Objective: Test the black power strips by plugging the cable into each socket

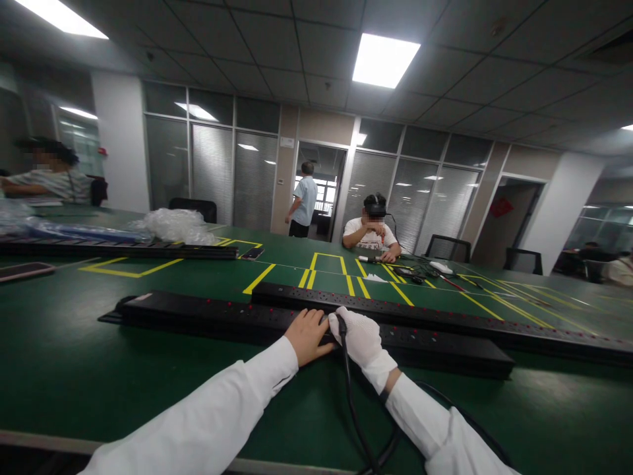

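Note:
My left hand (309, 336), bare, lies with its fingers spread on the nearer long black power strip (198, 316). My right hand (360, 336), in a white glove, is closed on a black cable (349, 382) at its plug end, over the same strip and right beside my left fingertips. From there the cable hangs toward the table's front edge. Behind the nearer strip lies a second long black strip (445, 320) with small red parts along its top. The plug's tip is hidden by my gloved fingers.
Yellow tape outlines mark the green table (74, 356). At the back left are more black strips (123, 249), plastic wrap (178, 225) and phones. A seated person (370, 231) in a headset faces me near tangled cables (415, 274); another person (302, 201) stands by the doorway.

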Demonstrator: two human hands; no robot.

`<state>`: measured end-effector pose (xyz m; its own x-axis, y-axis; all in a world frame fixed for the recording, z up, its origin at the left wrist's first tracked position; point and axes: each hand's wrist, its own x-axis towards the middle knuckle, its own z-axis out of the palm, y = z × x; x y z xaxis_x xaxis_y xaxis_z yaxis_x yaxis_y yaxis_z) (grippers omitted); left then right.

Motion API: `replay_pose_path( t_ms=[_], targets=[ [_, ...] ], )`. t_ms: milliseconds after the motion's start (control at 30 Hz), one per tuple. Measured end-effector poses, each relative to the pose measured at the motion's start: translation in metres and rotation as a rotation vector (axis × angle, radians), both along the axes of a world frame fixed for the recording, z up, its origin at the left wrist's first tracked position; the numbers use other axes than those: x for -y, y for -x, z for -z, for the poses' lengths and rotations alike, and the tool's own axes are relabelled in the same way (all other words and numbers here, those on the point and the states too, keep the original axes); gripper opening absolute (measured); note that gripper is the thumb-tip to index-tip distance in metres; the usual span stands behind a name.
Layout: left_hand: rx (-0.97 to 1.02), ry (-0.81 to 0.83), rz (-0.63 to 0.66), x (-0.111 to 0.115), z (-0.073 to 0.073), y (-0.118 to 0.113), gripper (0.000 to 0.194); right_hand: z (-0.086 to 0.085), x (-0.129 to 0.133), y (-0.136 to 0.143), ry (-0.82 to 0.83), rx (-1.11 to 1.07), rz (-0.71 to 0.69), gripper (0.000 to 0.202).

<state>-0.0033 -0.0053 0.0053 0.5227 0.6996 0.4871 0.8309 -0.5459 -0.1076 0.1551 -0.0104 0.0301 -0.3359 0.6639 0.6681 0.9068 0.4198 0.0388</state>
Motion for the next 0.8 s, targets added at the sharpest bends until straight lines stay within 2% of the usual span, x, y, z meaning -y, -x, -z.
replay_pose_path(
  t_ms=[800],
  targets=[
    [0.002,-0.007,0.015,0.0003,0.0008,-0.0003,0.049,-0.0016,0.0029,0.0003,0.057,-0.003,0.033,0.035]
  ],
)
